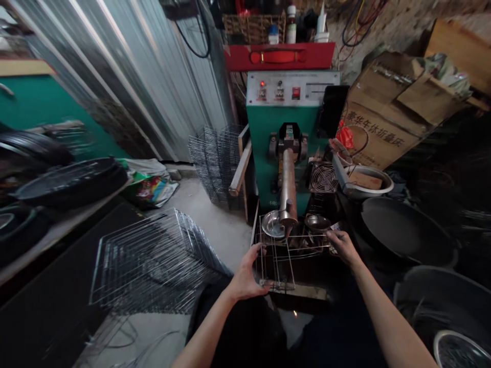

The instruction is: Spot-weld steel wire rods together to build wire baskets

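Note:
My left hand (245, 279) grips the near side of a rectangular wire frame (276, 260), and my right hand (342, 247) holds its far right end. The frame sits under the steel electrode column (288, 185) of a green spot welding machine (286, 128). Two small steel bowls lie near the frame: one (273, 224) beside the electrode's tip, the other (317, 222) nearer my right hand. The lower end of the electrode overlaps the frame's far part, and I cannot tell whether they touch.
A pile of wire racks (157, 260) lies to my left, and more stand stacked (215, 163) beside the machine. Black pans (69, 181) rest on a left bench. A large black pan (402, 230), a white basin (368, 181) and a cooling fan (324, 177) crowd the right.

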A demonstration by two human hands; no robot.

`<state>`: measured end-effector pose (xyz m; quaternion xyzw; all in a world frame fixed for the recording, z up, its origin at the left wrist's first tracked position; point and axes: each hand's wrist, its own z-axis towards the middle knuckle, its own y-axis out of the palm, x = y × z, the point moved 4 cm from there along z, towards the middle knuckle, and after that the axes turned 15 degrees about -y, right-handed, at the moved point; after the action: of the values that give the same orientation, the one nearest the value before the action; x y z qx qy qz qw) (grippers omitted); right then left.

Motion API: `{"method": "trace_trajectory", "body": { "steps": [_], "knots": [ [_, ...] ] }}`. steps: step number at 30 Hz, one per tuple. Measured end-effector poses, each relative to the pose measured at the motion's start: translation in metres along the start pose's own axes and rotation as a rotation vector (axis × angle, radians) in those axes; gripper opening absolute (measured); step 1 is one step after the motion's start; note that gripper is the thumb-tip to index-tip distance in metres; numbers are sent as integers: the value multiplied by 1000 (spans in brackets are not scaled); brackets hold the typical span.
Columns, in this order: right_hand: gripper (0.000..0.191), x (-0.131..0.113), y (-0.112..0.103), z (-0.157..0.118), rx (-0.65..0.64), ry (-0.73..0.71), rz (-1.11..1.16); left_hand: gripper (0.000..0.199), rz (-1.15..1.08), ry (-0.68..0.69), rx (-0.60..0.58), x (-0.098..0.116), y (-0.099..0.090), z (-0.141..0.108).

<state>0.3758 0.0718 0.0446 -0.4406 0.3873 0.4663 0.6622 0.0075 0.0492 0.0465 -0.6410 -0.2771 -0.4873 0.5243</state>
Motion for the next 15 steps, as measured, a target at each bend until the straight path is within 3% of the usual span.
{"method": "trace_trajectory", "body": {
  "steps": [5,10,12,15],
  "knots": [
    [67,-3,1,1,23,-9,-5,103,-8,-4,5,0,0,3],
    [69,-10,1,-3,51,-16,-22,97,-8,2,21,17,1,-6],
    [69,-17,-4,-12,10,-19,-26,97,-28,-21,25,21,-1,-18],
    [63,-29,-13,-36,-178,4,-48,92,-164,-139,-8,17,-4,-40]
  ]
}}
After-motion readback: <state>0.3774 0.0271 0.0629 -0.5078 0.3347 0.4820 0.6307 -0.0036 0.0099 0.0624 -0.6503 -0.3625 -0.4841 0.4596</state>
